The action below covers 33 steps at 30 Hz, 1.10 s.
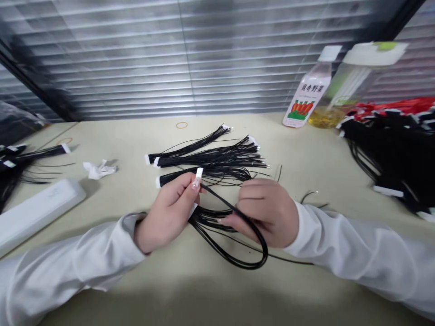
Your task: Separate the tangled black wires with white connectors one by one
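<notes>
My left hand [175, 206] pinches a white connector [199, 173] between thumb and fingertips. From it a bundle of black wires [249, 263] bends round in a loop toward my right hand [267, 210]. The right fingers are curled closed around part of these wires, and the ends inside the fist are hidden. More black wires run between both hands, under the loop. Just beyond lie several black wire harnesses [204, 157] with white connectors at their left ends and bare tips at the right.
Black harnesses [384, 149] with red wires [397, 107] are heaped at the right. A juice bottle [306, 97] and a clear jug [353, 86] stand at the back right. At left are crumpled paper [99, 170], a white case [41, 210], more harnesses [20, 163] and a rubber band [181, 125].
</notes>
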Each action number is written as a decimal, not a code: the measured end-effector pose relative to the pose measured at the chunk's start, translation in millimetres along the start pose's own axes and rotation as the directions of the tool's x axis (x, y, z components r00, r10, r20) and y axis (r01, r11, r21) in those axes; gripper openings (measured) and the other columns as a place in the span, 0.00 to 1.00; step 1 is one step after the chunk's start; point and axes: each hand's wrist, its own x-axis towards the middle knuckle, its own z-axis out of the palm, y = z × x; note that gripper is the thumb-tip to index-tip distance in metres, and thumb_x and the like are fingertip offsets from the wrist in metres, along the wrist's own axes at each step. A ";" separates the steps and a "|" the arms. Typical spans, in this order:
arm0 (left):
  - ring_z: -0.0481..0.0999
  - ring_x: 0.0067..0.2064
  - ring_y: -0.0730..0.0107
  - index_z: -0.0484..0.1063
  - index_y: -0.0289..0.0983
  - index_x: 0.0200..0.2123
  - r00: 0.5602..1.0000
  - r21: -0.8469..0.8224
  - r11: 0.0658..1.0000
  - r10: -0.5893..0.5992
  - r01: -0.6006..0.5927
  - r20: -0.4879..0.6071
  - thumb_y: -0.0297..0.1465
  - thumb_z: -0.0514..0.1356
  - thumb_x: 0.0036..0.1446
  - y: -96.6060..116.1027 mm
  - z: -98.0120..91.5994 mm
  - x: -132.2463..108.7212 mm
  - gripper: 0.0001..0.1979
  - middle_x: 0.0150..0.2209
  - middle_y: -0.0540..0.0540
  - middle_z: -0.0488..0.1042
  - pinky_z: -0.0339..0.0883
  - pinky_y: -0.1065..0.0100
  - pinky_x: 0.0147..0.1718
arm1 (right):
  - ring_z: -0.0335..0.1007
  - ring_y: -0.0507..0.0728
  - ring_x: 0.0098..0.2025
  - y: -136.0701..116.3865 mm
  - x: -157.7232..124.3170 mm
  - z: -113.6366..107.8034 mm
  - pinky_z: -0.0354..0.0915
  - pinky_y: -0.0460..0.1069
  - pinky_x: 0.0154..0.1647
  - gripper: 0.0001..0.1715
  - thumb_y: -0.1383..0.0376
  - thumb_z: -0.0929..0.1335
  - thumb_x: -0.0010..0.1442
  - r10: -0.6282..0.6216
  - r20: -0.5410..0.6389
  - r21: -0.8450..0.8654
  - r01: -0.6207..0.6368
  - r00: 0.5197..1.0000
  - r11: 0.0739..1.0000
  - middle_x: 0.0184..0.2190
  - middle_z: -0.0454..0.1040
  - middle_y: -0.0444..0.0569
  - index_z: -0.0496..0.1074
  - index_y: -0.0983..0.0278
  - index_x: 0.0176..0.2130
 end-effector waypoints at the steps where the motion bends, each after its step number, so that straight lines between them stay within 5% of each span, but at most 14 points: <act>1: 0.55 0.22 0.81 0.61 0.34 0.26 1.000 0.006 1.000 0.008 -0.008 -0.001 0.39 0.47 0.58 0.5 -0.1 0.1 0.16 0.20 0.53 0.58 0.51 0.77 0.21 | 0.45 0.49 0.20 -0.2 -0.8 1.2 0.46 0.47 0.22 0.22 0.59 0.63 0.56 -0.005 0.042 0.024 0.004 0.999 1.000 0.14 0.53 0.41 0.62 0.65 0.15; 10: 0.54 0.21 0.81 0.61 0.34 0.26 1.000 0.019 1.000 -0.005 0.005 -0.005 0.40 0.47 0.58 2.6 0.3 -0.7 0.16 0.19 0.54 0.57 0.51 0.77 0.20 | 0.56 0.50 0.26 -1.2 -0.2 7.5 0.51 0.47 0.31 0.13 0.61 0.61 0.57 -0.013 0.219 0.090 -0.007 0.976 0.996 0.21 0.63 0.44 0.67 0.65 0.25; 24: 0.55 0.21 0.82 0.62 0.34 0.27 1.000 0.016 1.000 -0.010 0.010 0.004 0.39 0.47 0.58 2.1 0.8 0.4 0.15 0.20 0.53 0.58 0.51 0.78 0.19 | 0.57 0.50 0.25 0.7 -1.0 9.9 0.52 0.47 0.31 0.15 0.63 0.59 0.60 0.018 0.186 0.029 -0.024 0.982 0.999 0.20 0.63 0.43 0.66 0.65 0.26; 29: 0.55 0.22 0.81 0.61 0.34 0.26 1.000 0.044 0.999 -0.001 0.001 0.003 0.39 0.46 0.58 4.5 0.8 0.3 0.16 0.20 0.53 0.58 0.51 0.77 0.20 | 0.56 0.50 0.25 -2.7 5.4 -0.9 0.49 0.47 0.29 0.16 0.64 0.58 0.60 -0.015 0.265 -0.196 0.069 0.964 0.978 0.20 0.64 0.44 0.66 0.65 0.25; 33: 0.54 0.21 0.82 0.62 0.34 0.26 1.000 0.049 0.999 -0.003 0.003 0.015 0.39 0.47 0.58 4.3 0.5 1.1 0.15 0.20 0.54 0.57 0.51 0.78 0.19 | 0.57 0.52 0.26 -11.7 17.3 -23.8 0.46 0.48 0.26 0.13 0.71 0.60 0.56 0.036 0.299 -0.469 0.114 0.954 0.876 0.22 0.65 0.46 0.65 0.65 0.22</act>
